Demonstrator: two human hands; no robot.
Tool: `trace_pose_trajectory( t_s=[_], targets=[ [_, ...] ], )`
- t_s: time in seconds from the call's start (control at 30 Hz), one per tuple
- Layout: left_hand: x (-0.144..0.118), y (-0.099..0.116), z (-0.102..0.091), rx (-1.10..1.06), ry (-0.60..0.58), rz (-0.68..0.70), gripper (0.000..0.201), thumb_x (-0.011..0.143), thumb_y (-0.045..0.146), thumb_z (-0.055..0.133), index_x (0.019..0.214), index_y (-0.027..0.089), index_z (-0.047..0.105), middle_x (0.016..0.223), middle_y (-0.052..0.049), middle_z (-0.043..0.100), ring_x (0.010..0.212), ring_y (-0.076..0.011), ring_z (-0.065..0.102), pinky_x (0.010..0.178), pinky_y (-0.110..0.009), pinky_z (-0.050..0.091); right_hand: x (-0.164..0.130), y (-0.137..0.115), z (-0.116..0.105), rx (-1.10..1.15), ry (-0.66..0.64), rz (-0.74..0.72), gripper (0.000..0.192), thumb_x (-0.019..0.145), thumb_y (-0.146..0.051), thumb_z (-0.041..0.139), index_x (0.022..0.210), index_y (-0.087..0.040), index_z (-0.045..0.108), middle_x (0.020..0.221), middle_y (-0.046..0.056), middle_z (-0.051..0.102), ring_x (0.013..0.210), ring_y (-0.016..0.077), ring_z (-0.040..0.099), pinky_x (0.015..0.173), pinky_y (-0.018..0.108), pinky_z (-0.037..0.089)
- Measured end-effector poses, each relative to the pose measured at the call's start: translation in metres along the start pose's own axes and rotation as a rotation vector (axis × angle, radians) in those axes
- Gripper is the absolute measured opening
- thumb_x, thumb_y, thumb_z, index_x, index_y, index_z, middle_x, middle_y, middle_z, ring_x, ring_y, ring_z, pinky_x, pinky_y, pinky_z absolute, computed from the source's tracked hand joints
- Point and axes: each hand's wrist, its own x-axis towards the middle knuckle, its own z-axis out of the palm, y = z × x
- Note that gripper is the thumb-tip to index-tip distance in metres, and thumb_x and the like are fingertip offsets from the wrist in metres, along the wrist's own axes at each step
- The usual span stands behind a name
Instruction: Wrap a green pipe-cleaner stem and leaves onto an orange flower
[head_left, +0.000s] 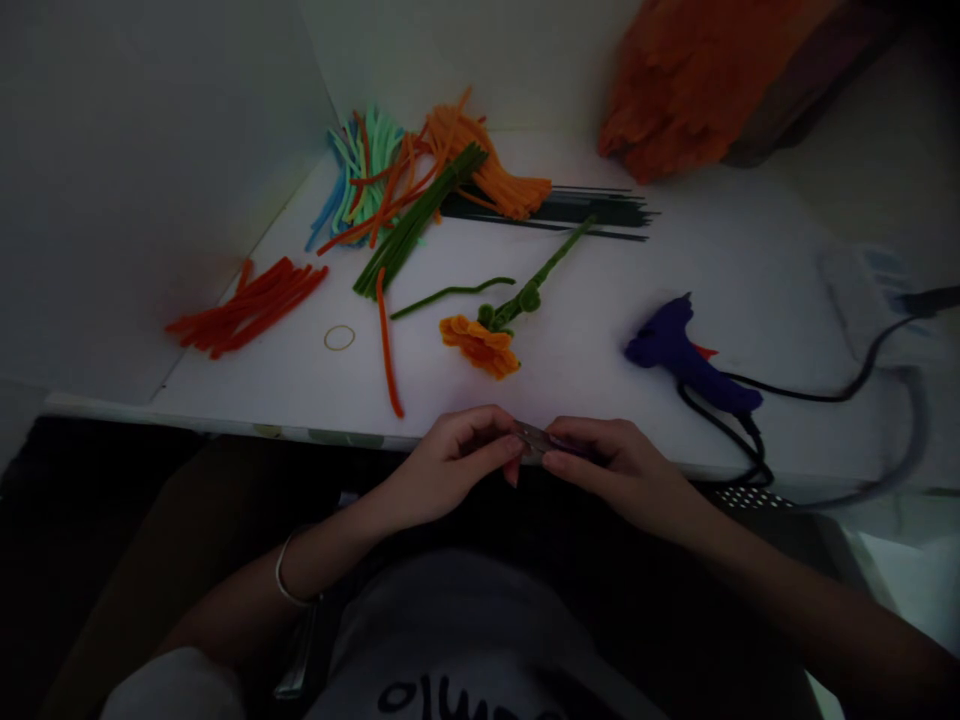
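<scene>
Metal glints between the 2 hands: a small flat grey piece, dim and too blurred to name, lies just off the near edge of the table, above the person's lap. Its long axis runs left to right, roughly parallel with that edge. The left hand pinches its left end between thumb and fingertips, and the right hand closes over its right end, so both are clamped on the 1 piece with their fingertips nearly meeting; neither is nearer than the other.

Straight ahead of the hands, a little way in from the near edge, lies an orange pipe-cleaner flower on a green stem that slants away toward the far right. A loose green pipe cleaner lies just left of the stem, and a single orange pipe cleaner points back toward the near edge. A small ring sits to the left, and beyond it a red-orange bundle near the left edge. Mixed coloured bundles and dark wires lie along the far side.

A purple glue gun rests right of the flower, its black cord looping over the near right edge, close by the right wrist. Bare table lies between the flower and the near edge.
</scene>
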Motion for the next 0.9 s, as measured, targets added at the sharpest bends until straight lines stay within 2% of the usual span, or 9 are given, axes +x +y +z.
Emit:
trace_pose_trajectory(
  t_s=[0.17,0.43,0.6,0.7,0.8,0.9],
  targets=[
    [0.0,-0.002,0.002,0.017,0.014,0.008,0.015,0.086,0.025,0.048,0.077,0.014,0.053,0.063,0.003,0.051,0.063,-0.0072,0.046,0.064,-0.02,0.036,0.002,0.007,0.001,0.067,-0.017,0.005,0.032,0.082,-0.044,0.052,0.068,-0.016,0.051,0.057,-0.005,0.032,0.052,0.0059,0.029,0.045,0.02,0.022],
    [0.004,-0.006,0.005,0.004,0.034,0.014,0.015,0.086,0.026,0.047,0.079,0.014,0.054,0.063,0.004,0.05,0.062,-0.007,0.047,0.062,-0.02,0.036,0.002,0.007,0.003,0.056,0.011,-0.015,0.032,0.083,-0.043,0.051,0.071,-0.014,0.055,0.056,-0.005,0.033,0.05,0.0056,0.03,0.044,0.021,0.023],
    [0.004,-0.006,0.006,0.0,0.03,0.03,0.015,0.086,0.026,0.048,0.078,0.014,0.053,0.063,0.003,0.051,0.062,-0.0071,0.047,0.064,-0.02,0.036,0.001,0.008,0.004,0.163,-0.011,-0.016,0.03,0.084,-0.042,0.051,0.071,-0.015,0.055,0.053,-0.006,0.03,0.046,0.0042,0.026,0.041,0.02,0.02],
    [0.005,-0.002,0.009,-0.003,-0.012,0.046,0.018,0.088,0.026,0.045,0.079,0.014,0.054,0.065,0.002,0.052,0.065,-0.0075,0.048,0.066,-0.02,0.038,0.0,0.012,0.004,0.231,0.0,0.004,0.031,0.084,-0.042,0.051,0.071,-0.015,0.055,0.052,-0.007,0.03,0.044,0.0035,0.024,0.04,0.019,0.018],
    [0.007,0.0,0.014,0.091,-0.033,0.086,0.026,0.089,0.026,0.042,0.071,0.013,0.056,0.07,0.0,0.054,0.071,-0.0086,0.05,0.07,-0.02,0.038,-0.002,0.017,0.004,0.305,0.016,0.039,0.031,0.084,-0.042,0.05,0.071,-0.015,0.056,0.05,-0.007,0.029,0.043,0.0032,0.023,0.038,0.019,0.016],
    [0.009,-0.001,0.018,0.211,0.006,0.119,0.031,0.09,0.025,0.039,0.067,0.013,0.057,0.067,0.0,0.056,0.068,-0.0085,0.051,0.069,-0.02,0.038,-0.005,0.021,0.007,0.398,0.039,0.068,0.03,0.084,-0.042,0.051,0.073,-0.015,0.057,0.047,-0.008,0.028,0.041,0.003,0.021,0.037,0.019,0.014]
  ],
)
